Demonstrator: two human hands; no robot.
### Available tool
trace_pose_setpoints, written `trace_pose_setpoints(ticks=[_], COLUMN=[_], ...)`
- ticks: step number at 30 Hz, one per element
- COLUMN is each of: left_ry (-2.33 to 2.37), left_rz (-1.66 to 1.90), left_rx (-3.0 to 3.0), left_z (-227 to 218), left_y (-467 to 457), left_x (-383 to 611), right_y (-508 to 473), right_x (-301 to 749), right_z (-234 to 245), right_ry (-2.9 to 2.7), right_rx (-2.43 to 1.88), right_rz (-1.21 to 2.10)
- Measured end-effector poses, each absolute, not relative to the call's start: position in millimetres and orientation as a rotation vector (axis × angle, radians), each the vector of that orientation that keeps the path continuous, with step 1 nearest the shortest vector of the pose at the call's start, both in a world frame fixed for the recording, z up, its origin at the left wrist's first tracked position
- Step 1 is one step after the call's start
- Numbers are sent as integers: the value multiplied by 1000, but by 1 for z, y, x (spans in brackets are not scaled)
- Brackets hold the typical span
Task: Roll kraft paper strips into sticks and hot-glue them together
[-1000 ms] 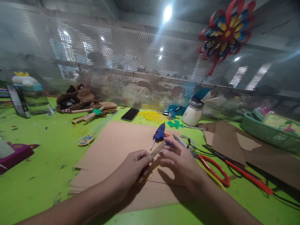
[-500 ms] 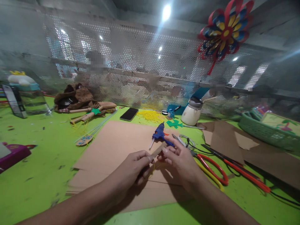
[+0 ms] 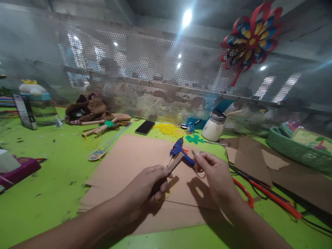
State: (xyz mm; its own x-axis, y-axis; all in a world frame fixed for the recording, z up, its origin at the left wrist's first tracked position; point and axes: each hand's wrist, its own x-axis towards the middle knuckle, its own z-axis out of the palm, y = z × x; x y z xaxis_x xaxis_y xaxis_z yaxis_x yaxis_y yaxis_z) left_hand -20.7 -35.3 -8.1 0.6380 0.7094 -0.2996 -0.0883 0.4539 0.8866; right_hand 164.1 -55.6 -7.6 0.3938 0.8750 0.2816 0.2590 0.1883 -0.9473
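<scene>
My left hand [image 3: 153, 181] is closed around a narrow brown cardboard strip [image 3: 175, 164], which slants up and away over the paper sheets. A thin yellow strand [image 3: 169, 192] hangs below these fingers. To the right, apart from the strip, my right hand [image 3: 214, 171] is pinched, thumb against fingertips; a thin curved edge shows under it, but I cannot make out what it grips. Just beyond both hands lies a blue glue gun [image 3: 178, 147], its handle close to my right fingertips. Red-handled scissors [image 3: 245, 192] are mostly hidden behind my right hand and wrist.
Brown paper sheets [image 3: 124, 155] cover the middle of the green table [image 3: 59, 180]. Behind them are a phone [image 3: 145, 127], yellow shreds [image 3: 167, 130] and a white jar [image 3: 214, 127]. Cardboard pieces [image 3: 251, 155] and a green basket [image 3: 293, 148] stand right; a purple object [image 3: 23, 171] sits left.
My right hand has drawn away from the cardboard strip to the right, its fingers now pinched, covering part of the scissors. My left hand keeps hold of the strip. The view shifted slightly.
</scene>
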Motion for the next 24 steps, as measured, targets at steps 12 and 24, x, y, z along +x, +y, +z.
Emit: trace_pose_setpoints(ticks=[12, 24], left_ry=[724, 787], left_rz=[410, 552], left_rx=[903, 976], left_z=[-15, -14], left_y=[-23, -25], left_x=[-23, -21], right_y=[-68, -61], right_x=[158, 147], right_z=[-2, -26], right_ry=[-1693, -1314], right_rx=[-1197, -1345], right_rz=[170, 616])
